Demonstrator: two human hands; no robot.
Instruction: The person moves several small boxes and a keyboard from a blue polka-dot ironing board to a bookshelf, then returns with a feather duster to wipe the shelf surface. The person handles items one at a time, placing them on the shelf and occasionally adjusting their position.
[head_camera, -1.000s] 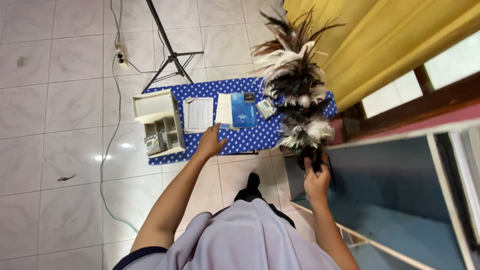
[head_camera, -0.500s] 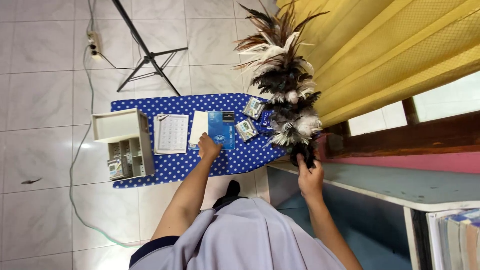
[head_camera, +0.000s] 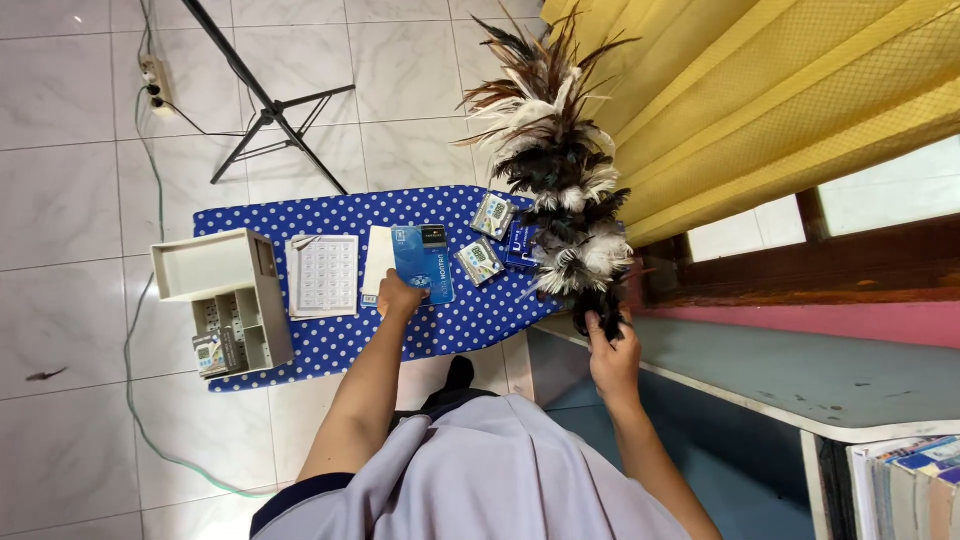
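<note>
Left hand (head_camera: 398, 296) now on blue packet (head_camera: 421, 262)

The left hand (head_camera: 398, 296) rests on a blue box (head_camera: 421, 263) near the middle of a blue polka-dot cloth (head_camera: 340, 213) spread on the tiled floor (head_camera: 80, 200), while the right hand (head_camera: 612, 358) grips the handle of a black, white and brown feather duster (head_camera: 556, 170) pointing up past the cloth's right edge. A white sheet (head_camera: 323, 274) lies just left of the box, a white compartment organiser (head_camera: 222, 300) stands at the cloth's left edge, and small devices (head_camera: 480, 261) lie toward its right edge beside the feathers. A yellow curtain (head_camera: 780, 90) hangs at the right.
</note>
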